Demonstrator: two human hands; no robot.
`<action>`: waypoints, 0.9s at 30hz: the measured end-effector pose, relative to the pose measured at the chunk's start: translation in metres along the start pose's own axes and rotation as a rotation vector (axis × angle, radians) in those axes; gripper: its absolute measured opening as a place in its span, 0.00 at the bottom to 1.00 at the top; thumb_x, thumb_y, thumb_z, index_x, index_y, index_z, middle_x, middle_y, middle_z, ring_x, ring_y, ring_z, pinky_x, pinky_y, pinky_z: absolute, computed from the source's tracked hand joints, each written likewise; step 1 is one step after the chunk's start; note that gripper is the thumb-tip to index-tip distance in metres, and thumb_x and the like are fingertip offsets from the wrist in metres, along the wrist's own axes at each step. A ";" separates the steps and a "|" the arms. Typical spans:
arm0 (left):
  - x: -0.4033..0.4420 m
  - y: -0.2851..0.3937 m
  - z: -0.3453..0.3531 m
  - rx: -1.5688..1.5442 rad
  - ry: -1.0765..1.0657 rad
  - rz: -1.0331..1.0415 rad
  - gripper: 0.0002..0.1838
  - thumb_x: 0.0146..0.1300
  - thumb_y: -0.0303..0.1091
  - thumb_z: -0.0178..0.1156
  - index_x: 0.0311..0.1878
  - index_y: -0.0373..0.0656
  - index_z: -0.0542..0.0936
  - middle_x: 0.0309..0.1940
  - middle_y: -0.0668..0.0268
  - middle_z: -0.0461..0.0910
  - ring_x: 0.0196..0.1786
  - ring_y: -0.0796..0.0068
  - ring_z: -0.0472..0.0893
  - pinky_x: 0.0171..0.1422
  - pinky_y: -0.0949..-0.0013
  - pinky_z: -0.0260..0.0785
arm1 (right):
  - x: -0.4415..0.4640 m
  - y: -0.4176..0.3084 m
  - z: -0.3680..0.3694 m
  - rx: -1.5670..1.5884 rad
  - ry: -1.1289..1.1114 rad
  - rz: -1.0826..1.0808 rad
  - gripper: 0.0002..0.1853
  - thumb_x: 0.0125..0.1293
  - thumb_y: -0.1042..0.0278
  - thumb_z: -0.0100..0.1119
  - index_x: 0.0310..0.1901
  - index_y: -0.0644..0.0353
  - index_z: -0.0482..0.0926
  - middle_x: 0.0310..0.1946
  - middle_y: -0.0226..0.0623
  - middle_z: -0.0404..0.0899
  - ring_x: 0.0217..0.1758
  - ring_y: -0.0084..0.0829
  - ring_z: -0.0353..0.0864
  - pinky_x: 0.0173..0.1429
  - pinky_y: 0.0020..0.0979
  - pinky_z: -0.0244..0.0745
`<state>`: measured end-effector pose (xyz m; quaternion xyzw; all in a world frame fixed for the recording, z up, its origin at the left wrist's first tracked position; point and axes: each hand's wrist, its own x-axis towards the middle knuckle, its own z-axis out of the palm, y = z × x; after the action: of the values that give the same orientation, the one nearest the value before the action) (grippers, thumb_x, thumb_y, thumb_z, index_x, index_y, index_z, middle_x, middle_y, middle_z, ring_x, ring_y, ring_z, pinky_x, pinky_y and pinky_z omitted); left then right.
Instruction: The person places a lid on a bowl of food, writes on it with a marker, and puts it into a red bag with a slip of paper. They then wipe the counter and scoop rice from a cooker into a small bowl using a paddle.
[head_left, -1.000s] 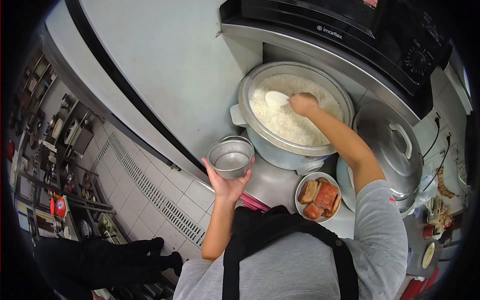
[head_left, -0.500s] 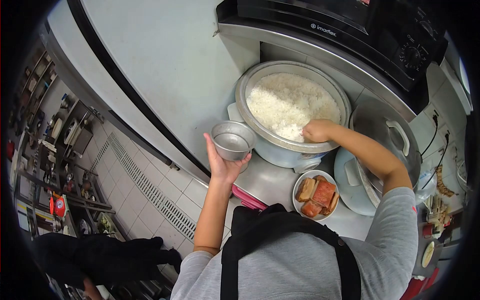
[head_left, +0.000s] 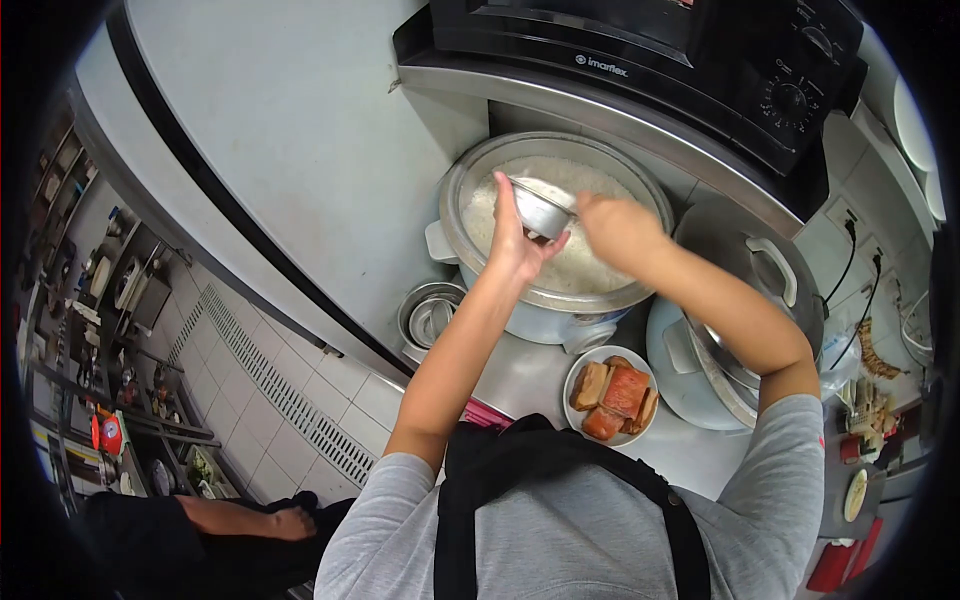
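Observation:
Over the large pot of a rice cooker (head_left: 535, 318), my left hand (head_left: 513, 247) is wrapped round a small metal bowl (head_left: 541, 212), which tilts toward the right. My right hand (head_left: 622, 235) is closed at the bowl's right rim; whatever its fingers grip is hidden and slightly blurred. Something white shows at the bowl's mouth, but I cannot tell how full it is. Cooked white rice (head_left: 590, 268) lies in the cooker below both hands.
Nested metal bowls (head_left: 408, 312) stand left of the cooker. A white bowl of browned meat blocks (head_left: 570, 385) sits in front. On the right is a lidded pot (head_left: 735, 290); a black oven (head_left: 640, 60) hangs above. Another person's arm (head_left: 235, 518) shows lower left.
My left hand has carried the metal bowl up and right over the rice. My right hand has risen from the rice to the bowl's rim. Nested bowls are now visible.

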<state>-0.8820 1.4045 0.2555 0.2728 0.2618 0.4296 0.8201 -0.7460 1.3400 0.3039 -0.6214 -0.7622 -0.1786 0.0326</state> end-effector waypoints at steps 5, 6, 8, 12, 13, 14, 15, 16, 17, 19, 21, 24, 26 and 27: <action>0.019 0.007 -0.017 -0.135 -0.002 0.040 0.44 0.49 0.79 0.42 0.55 0.49 0.66 0.53 0.59 0.66 0.51 0.60 0.68 0.48 0.56 0.70 | 0.007 0.001 -0.006 0.004 0.130 -0.020 0.08 0.53 0.75 0.49 0.36 0.67 0.71 0.26 0.49 0.79 0.26 0.43 0.82 0.27 0.37 0.77; 0.020 0.011 -0.021 -0.132 0.000 0.045 0.44 0.49 0.79 0.42 0.55 0.49 0.66 0.53 0.59 0.66 0.51 0.60 0.68 0.48 0.56 0.70 | 0.013 0.008 -0.009 0.006 0.154 0.027 0.07 0.54 0.75 0.48 0.35 0.66 0.70 0.26 0.47 0.79 0.27 0.43 0.82 0.27 0.37 0.77; 0.018 0.016 -0.030 -0.199 0.019 0.040 0.45 0.51 0.77 0.41 0.57 0.45 0.64 0.52 0.54 0.67 0.52 0.57 0.69 0.47 0.57 0.71 | 0.027 0.027 0.007 0.008 0.162 0.070 0.08 0.54 0.75 0.49 0.36 0.66 0.72 0.28 0.47 0.80 0.27 0.43 0.82 0.27 0.39 0.77; 0.016 0.019 -0.044 -0.242 0.016 0.053 0.45 0.53 0.76 0.42 0.58 0.43 0.63 0.53 0.52 0.67 0.50 0.54 0.71 0.46 0.58 0.72 | 0.058 0.066 0.117 -0.063 -0.174 0.176 0.13 0.61 0.69 0.45 0.44 0.65 0.75 0.31 0.49 0.80 0.32 0.45 0.81 0.36 0.42 0.76; 0.014 0.020 -0.045 -0.238 0.017 0.054 0.45 0.53 0.76 0.42 0.58 0.43 0.63 0.53 0.52 0.67 0.50 0.54 0.71 0.46 0.58 0.72 | 0.062 0.071 0.139 -0.051 -0.236 0.247 0.15 0.64 0.66 0.44 0.45 0.64 0.76 0.32 0.49 0.80 0.35 0.45 0.81 0.39 0.44 0.75; 0.010 0.021 -0.046 -0.236 0.010 0.073 0.45 0.53 0.75 0.42 0.58 0.43 0.63 0.53 0.51 0.67 0.50 0.54 0.71 0.46 0.58 0.72 | 0.063 0.070 0.149 -0.048 -0.237 0.247 0.15 0.64 0.66 0.44 0.45 0.64 0.76 0.32 0.49 0.80 0.35 0.45 0.81 0.39 0.44 0.75; 0.007 0.021 -0.047 -0.237 0.004 0.090 0.45 0.53 0.75 0.42 0.58 0.43 0.63 0.53 0.51 0.67 0.50 0.54 0.71 0.46 0.58 0.72 | 0.063 0.070 0.159 0.003 -0.244 0.152 0.16 0.65 0.62 0.43 0.42 0.63 0.78 0.32 0.47 0.80 0.37 0.45 0.80 0.41 0.44 0.74; 0.006 0.021 -0.049 -0.242 0.008 0.088 0.45 0.53 0.75 0.42 0.58 0.43 0.63 0.53 0.51 0.67 0.50 0.54 0.71 0.46 0.58 0.72 | 0.062 0.067 0.157 0.052 -0.253 0.054 0.17 0.66 0.58 0.42 0.39 0.61 0.79 0.32 0.46 0.80 0.39 0.45 0.80 0.43 0.45 0.73; 0.004 0.021 -0.051 -0.239 0.002 0.090 0.45 0.52 0.76 0.42 0.58 0.44 0.63 0.54 0.53 0.66 0.51 0.56 0.70 0.47 0.57 0.71 | 0.060 0.061 0.155 0.050 -0.259 0.050 0.17 0.66 0.58 0.42 0.39 0.61 0.79 0.32 0.46 0.80 0.39 0.45 0.80 0.43 0.45 0.73; 0.000 0.023 -0.054 -0.235 -0.001 0.093 0.46 0.50 0.78 0.42 0.59 0.45 0.62 0.54 0.55 0.65 0.52 0.58 0.69 0.48 0.56 0.71 | 0.052 0.046 0.148 0.091 -0.439 -0.001 0.18 0.64 0.57 0.44 0.33 0.60 0.81 0.35 0.45 0.81 0.39 0.46 0.80 0.44 0.43 0.73; -0.005 0.023 -0.057 -0.203 0.012 0.133 0.47 0.50 0.78 0.42 0.59 0.45 0.62 0.55 0.55 0.65 0.53 0.58 0.69 0.49 0.55 0.70 | 0.039 0.045 0.134 0.053 -0.526 -0.083 0.19 0.65 0.56 0.43 0.33 0.61 0.81 0.34 0.46 0.81 0.39 0.46 0.80 0.45 0.43 0.73; -0.008 0.025 -0.061 -0.204 0.005 0.139 0.46 0.51 0.77 0.42 0.59 0.45 0.62 0.54 0.55 0.65 0.53 0.57 0.69 0.50 0.55 0.70 | 0.014 0.046 0.125 0.030 -0.618 -0.182 0.22 0.66 0.53 0.41 0.33 0.61 0.81 0.34 0.47 0.80 0.40 0.47 0.79 0.46 0.44 0.72; -0.012 0.027 -0.061 -0.214 0.006 0.145 0.45 0.53 0.76 0.41 0.59 0.43 0.62 0.53 0.52 0.66 0.51 0.55 0.71 0.48 0.57 0.71 | 0.003 0.046 0.117 0.035 -0.626 -0.200 0.22 0.66 0.53 0.40 0.33 0.61 0.81 0.33 0.48 0.80 0.40 0.48 0.79 0.46 0.44 0.72; -0.014 0.028 -0.060 -0.226 0.010 0.155 0.45 0.55 0.74 0.40 0.59 0.42 0.62 0.52 0.50 0.67 0.50 0.52 0.73 0.45 0.58 0.72 | -0.001 0.045 0.113 0.053 -0.659 -0.221 0.22 0.66 0.53 0.40 0.33 0.61 0.81 0.33 0.48 0.80 0.40 0.48 0.78 0.46 0.44 0.72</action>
<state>-0.9440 1.4196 0.2338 0.1960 0.1942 0.5197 0.8086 -0.6830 1.3819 0.2090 -0.5584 -0.7988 0.0488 -0.2187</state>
